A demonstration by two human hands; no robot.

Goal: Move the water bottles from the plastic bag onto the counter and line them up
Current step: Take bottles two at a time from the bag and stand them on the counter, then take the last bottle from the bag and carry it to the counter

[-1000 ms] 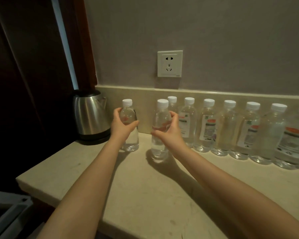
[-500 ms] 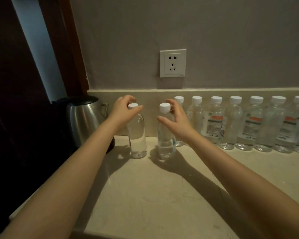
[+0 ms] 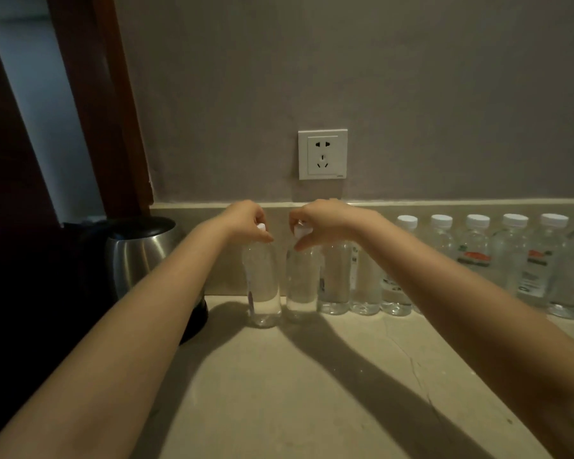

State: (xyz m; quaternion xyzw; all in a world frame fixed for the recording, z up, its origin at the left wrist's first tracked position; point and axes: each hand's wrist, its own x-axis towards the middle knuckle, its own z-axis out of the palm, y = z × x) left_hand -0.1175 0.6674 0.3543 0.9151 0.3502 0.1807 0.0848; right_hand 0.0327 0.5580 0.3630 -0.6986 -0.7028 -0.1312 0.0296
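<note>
My left hand pinches the cap of the left bottle, my right hand pinches the cap of the right bottle, both upright on the bench; holding them by the top lets me slide the bases into line, I reckon. They stand at the 9 o'clock end of the row of bottles along the wall, kettle further to 9 o'clock, and the plastic bag is out of view.

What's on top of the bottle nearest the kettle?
A white cap, pinched by the left hand. Its fingers hide most of the cap.
</note>
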